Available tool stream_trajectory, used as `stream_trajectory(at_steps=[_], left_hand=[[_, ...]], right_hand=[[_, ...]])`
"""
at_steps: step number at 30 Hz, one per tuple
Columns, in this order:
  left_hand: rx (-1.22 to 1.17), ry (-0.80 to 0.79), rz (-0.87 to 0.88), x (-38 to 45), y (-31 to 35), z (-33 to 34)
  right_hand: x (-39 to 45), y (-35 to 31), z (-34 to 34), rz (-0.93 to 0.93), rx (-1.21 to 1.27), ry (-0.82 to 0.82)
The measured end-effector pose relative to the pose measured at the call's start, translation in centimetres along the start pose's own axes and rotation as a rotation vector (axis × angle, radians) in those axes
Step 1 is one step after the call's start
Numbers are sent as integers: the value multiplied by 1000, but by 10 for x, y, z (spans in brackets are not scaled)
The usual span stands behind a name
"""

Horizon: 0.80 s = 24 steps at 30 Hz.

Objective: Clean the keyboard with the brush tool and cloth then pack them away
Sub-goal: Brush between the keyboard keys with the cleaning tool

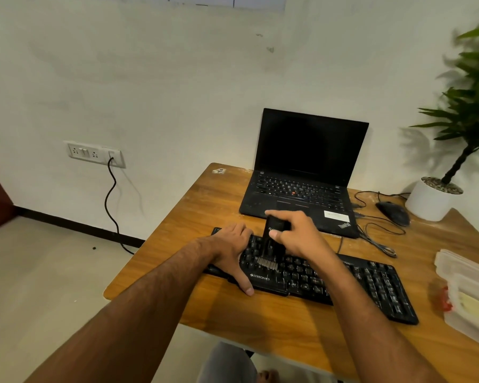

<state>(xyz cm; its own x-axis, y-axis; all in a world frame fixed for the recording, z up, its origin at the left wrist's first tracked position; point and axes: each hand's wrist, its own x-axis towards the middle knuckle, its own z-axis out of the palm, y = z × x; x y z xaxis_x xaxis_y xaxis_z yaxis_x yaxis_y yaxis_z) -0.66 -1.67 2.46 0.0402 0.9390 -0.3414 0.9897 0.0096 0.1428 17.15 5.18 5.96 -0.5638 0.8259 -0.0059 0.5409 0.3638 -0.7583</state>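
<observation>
left hand lies flat and open on the left end of the black keyboard, thumb on its near edge. just right of it, right hand grips the black brush tool upright, bristles down on the keys. beyond the right hand stands an open laptop; far right of it lie clear plastic boxes.

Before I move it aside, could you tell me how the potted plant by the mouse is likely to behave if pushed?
The potted plant looks top-heavy: tall leafy stem over a small white pot, so it may tip rather than slide. The pot looks smooth, perhaps slippery, and pebbles on top could spill. It stands near the table's corner.
</observation>
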Motion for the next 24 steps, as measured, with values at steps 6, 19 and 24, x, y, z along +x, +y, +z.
stream_trajectory(at_steps=[6, 19, 24], left_hand=[[8, 19, -8, 4, -4, 3], [19, -7, 6, 8, -8, 8], [-38, -24, 10, 10, -12, 11]], right_hand=[[-10, -5, -9, -44, 26, -129], [-28, -22, 0, -229, -307, -96], [-33, -17, 19, -265, -131, -31]])
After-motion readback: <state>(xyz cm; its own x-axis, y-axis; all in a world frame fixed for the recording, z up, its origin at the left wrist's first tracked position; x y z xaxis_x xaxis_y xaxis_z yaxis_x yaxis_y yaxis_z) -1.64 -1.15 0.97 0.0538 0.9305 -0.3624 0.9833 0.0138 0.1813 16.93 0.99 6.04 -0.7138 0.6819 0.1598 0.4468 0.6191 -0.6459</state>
